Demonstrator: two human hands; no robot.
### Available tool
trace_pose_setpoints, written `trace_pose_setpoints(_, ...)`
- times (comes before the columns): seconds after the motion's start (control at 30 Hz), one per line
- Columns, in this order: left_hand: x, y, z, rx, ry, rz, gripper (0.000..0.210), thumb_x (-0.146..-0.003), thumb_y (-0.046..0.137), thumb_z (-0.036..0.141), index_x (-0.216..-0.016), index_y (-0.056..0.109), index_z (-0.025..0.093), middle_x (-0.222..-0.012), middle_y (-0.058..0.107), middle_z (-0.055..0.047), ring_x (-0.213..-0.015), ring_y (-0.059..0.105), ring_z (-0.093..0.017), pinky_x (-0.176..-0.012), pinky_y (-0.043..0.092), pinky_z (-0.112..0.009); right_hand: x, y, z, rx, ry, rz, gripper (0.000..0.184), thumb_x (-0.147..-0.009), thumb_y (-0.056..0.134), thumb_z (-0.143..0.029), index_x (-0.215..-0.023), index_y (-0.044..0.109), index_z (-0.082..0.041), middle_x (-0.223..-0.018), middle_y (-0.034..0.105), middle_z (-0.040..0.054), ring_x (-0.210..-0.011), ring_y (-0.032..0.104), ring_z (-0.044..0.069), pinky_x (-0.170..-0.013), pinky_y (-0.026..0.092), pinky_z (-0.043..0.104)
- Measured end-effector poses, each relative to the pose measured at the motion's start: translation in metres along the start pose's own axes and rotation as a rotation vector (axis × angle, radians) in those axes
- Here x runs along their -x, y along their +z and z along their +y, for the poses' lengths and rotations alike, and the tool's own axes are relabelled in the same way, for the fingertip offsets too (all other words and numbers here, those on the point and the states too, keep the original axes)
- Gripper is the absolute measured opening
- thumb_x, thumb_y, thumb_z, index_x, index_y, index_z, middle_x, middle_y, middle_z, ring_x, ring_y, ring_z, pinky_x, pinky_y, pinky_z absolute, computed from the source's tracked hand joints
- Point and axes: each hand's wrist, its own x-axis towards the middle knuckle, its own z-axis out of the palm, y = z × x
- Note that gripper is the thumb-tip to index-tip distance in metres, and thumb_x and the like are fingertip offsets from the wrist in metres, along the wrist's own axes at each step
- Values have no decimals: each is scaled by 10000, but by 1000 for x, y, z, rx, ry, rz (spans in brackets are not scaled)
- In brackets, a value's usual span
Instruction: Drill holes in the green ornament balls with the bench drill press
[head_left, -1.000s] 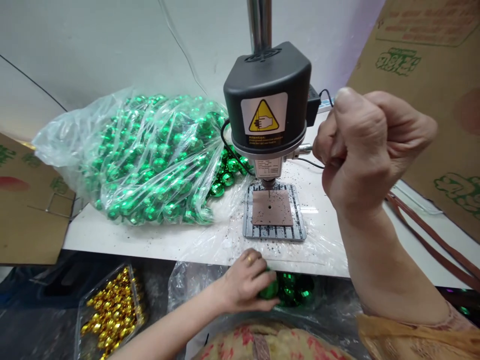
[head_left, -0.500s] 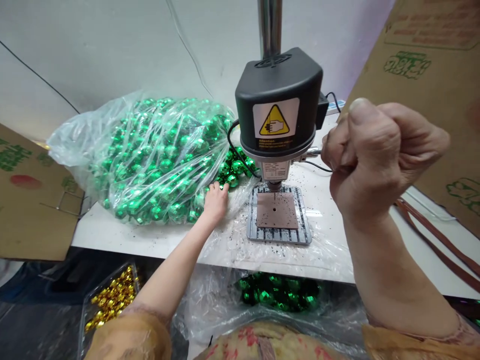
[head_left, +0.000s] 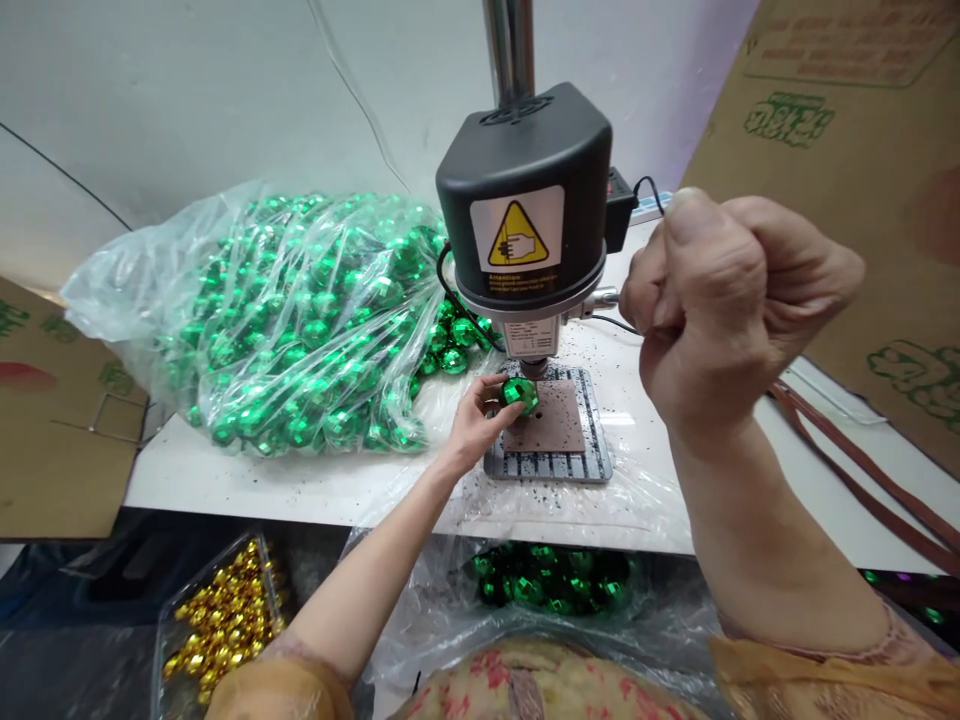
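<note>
One faceted green ball [head_left: 517, 394] is pinched in the left hand [head_left: 474, 425], partly covered by thumb and fingers, over the brown board [head_left: 559, 430]. Right of that grip, the right hand [head_left: 727, 300] is a fist, probably around the lever [head_left: 604, 299], hiding its outer end. The round ball's axis and direction are unclear.

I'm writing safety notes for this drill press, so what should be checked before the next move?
1. Green ball in the left hand: ok, held at the fingertips.
2. Right hand at the lever: ok, closed in a fist there.
3. Brown pad on the metal base: ok.
4. Base swept clean: not ok, speckled dark.
5. Ball lined up with the drill bit: cannot tell, bit not clearly visible.
</note>
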Motion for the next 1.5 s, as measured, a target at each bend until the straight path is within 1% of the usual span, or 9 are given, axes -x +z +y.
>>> trace_pose_setpoints(0.13,-2,4,-6,-75,37,-4,510,-742,869,421,-1143,655,190,-1028,744,-76,-939,693,-197,-840,540,-323,0,-1,-3,20,32,-32,456,-930,600,-140,-540,371,-204,-474,309,-66,-428,342,57,-443,234,277)
trace_pose_setpoints(0.27,-1,6,-6,-141,99,-30,508,-748,866,407,-1169,664,206,-1104,743,-74,-1001,698,-220,-896,551,-355,0,-1,-2,51,29,-16,494,-925,649,-223,-531,352,-205,-457,286,-62,-416,322,71,-421,238,289)
trace_pose_setpoints(0.4,4,12,-5,-262,182,-58,523,-750,871,374,-1205,666,217,-1176,722,-79,-1099,680,-250,-982,538,-397,0,-1,0,40,14,-17,487,-926,637,-198,-534,347,-199,-457,283,-62,-412,322,68,-419,232,288)
trace_pose_setpoints(0.57,11,24,-8,-206,232,-86,515,-796,836,366,-1222,596,203,-1183,701,-95,-1098,682,-246,-997,543,-412,0,-2,0,26,11,-34,497,-931,645,-234,-540,340,-201,-460,274,-61,-408,309,67,-423,218,290)
trace_pose_setpoints(0.77,12,28,-15,-140,252,-69,526,-798,842,391,-1214,577,210,-1212,689,-105,-1150,674,-258,-1029,541,-435,1,-3,-2,132,63,-59,502,-951,625,-278,-551,329,-211,-503,286,-49,-441,299,58,-460,239,281)
trace_pose_setpoints(0.97,12,27,-18,-118,242,-71,552,-795,847,396,-1237,570,216,-1255,672,-111,-1180,666,-266,-1059,533,-460,18,-7,-4,120,5,-33,484,-941,593,-177,-550,310,-197,-491,274,-43,-438,285,64,-488,182,314)
trace_pose_setpoints(1.13,12,27,-19,-136,273,-65,551,-797,848,408,-1236,575,217,-1233,676,-110,-1169,671,-275,-1044,540,-462,29,-11,0,139,-48,-16,485,-941,581,-166,-542,306,-190,-491,301,-45,-441,294,54,-501,174,311)
trace_pose_setpoints(1.3,11,27,-21,-136,286,-74,546,-801,843,423,-1234,577,224,-1208,682,-103,-1148,675,-270,-1031,542,-462,33,-12,6,90,-113,13,513,-909,585,-130,-526,248,-173,-486,287,-51,-429,284,41,-470,159,294)
trace_pose_setpoints(1.5,11,28,-20,-109,284,-80,542,-804,843,420,-1227,570,219,-1198,682,-100,-1145,669,-261,-1038,529,-456,40,-19,12,74,-189,-61,493,-869,575,-70,-558,206,-171,-489,269,-59,-438,266,33,-473,174,276)
